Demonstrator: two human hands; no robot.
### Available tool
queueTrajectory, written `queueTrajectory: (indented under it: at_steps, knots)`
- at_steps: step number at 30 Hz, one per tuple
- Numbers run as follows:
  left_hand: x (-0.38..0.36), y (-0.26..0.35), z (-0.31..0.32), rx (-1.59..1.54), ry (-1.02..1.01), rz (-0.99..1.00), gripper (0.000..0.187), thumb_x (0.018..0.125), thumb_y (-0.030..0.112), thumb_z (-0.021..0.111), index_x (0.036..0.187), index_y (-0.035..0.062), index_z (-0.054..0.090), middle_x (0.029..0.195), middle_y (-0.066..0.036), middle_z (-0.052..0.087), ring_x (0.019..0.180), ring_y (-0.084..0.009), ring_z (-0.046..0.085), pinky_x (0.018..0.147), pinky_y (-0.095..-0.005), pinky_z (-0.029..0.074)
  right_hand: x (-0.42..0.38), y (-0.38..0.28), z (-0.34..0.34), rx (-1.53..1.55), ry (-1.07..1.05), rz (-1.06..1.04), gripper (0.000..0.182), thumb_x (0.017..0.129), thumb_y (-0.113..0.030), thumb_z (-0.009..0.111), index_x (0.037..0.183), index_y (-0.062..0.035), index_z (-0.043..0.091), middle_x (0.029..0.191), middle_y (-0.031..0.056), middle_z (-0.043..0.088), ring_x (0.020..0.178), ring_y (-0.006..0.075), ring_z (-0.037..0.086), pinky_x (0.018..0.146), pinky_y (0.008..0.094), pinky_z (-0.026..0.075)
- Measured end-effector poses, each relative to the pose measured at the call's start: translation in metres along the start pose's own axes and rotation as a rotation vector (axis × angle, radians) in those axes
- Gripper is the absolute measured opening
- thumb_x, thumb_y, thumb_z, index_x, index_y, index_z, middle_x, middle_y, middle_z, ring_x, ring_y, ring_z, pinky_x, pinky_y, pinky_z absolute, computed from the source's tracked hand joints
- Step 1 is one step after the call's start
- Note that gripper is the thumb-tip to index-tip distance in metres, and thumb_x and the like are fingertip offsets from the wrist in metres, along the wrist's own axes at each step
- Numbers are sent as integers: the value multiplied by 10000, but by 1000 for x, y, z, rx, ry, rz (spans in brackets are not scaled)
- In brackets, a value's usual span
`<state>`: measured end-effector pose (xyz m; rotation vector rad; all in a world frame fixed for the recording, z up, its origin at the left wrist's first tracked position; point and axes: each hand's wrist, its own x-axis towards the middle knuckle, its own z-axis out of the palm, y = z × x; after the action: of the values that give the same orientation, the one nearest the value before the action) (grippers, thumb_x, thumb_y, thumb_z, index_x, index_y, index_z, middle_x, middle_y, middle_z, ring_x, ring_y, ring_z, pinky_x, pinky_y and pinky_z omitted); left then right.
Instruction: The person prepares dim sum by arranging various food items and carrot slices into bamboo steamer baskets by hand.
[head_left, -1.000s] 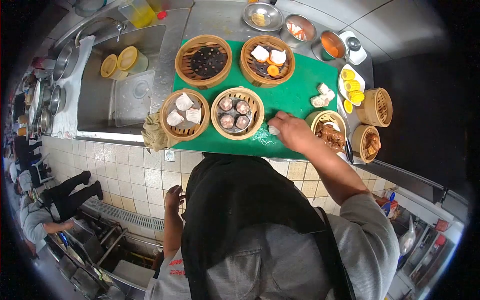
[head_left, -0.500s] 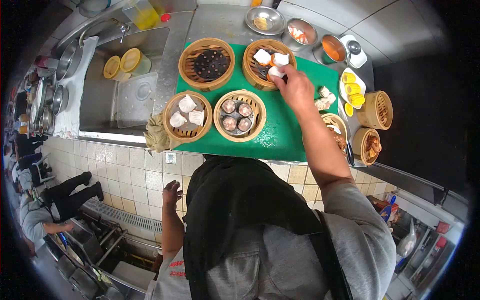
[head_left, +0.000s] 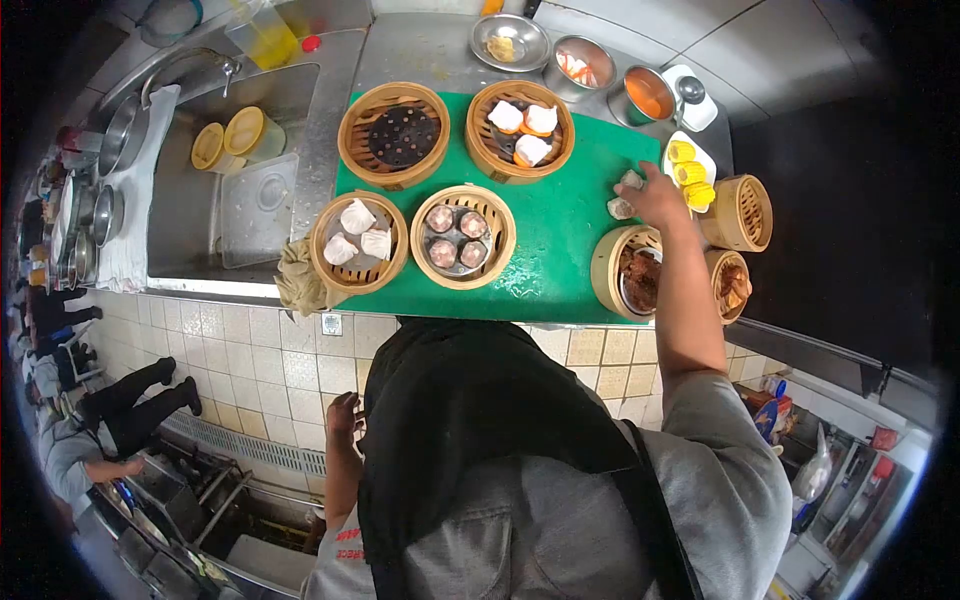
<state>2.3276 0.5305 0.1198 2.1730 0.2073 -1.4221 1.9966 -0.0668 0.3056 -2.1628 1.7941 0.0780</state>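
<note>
My right hand reaches down at the right of the green cutting board. Its thumb and fingers are parted around a few pale dumplings, partly hiding them. My left hand hangs low beside my apron, loosely curled with fingers apart, and holds nothing visible. A bamboo steamer holds three white dumplings with orange slices under them. Left of it stands a steamer with only a black perforated liner. In front are a steamer of three white dumplings and a steamer of several dark-sided round dumplings.
A steamer of brown meat sits below my right forearm. Smaller steamers and a white plate of corn pieces stand at right. Metal containers line the back. A sink lies left; a person is beyond.
My right hand has left the third white dumpling in the back steamer and moved right to the pale dumplings. My left hand stays low. The view has shifted slightly.
</note>
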Motion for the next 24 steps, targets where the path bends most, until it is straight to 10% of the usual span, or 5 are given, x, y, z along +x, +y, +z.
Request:
queueTrajectory:
  at_steps: [12, 18, 19, 20, 24]
  knots:
    - [28, 32, -5, -223, 18, 106, 485, 894, 252, 642, 1314, 39, 525, 1194, -121, 630, 846, -223, 665, 652, -327, 509, 7, 7, -16, -27, -109, -247, 494, 789, -279, 745, 1225, -93, 604, 1250, 215, 577, 1094, 387, 588, 974, 438, 464]
    - [76, -16, -16, 339, -34, 66, 287, 884, 249, 572, 1071, 76, 703, 977, -97, 688, 744, -203, 643, 634, -379, 532, -49, -60, -187, 244, 505, -245, 280, 835, -219, 739, 799, 33, 622, 743, 182, 633, 688, 306, 609, 662, 388, 482]
    - [113, -57, -21, 759, 100, 710, 263, 862, 249, 583, 1014, 90, 728, 948, -125, 707, 809, -238, 669, 715, -398, 542, -57, -63, -211, 267, 639, -316, 280, 837, -217, 743, 790, 29, 617, 698, 160, 616, 641, 269, 582, 622, 364, 466]
    - [103, -40, -22, 567, -58, 404, 272, 859, 241, 562, 1016, 93, 728, 981, -169, 710, 952, -280, 677, 832, -413, 535, -63, -63, -236, 287, 769, -384, 280, 838, -214, 748, 782, 24, 612, 653, 139, 599, 594, 232, 554, 581, 341, 451]
    - [86, -7, -9, -31, -94, 130, 287, 881, 254, 570, 1074, 78, 688, 1015, -161, 691, 950, -278, 664, 825, -402, 532, -105, -91, -341, 245, 1318, -795, 153, 907, -46, 619, 1046, -7, 671, 1093, 154, 666, 1051, 226, 640, 851, 308, 506]
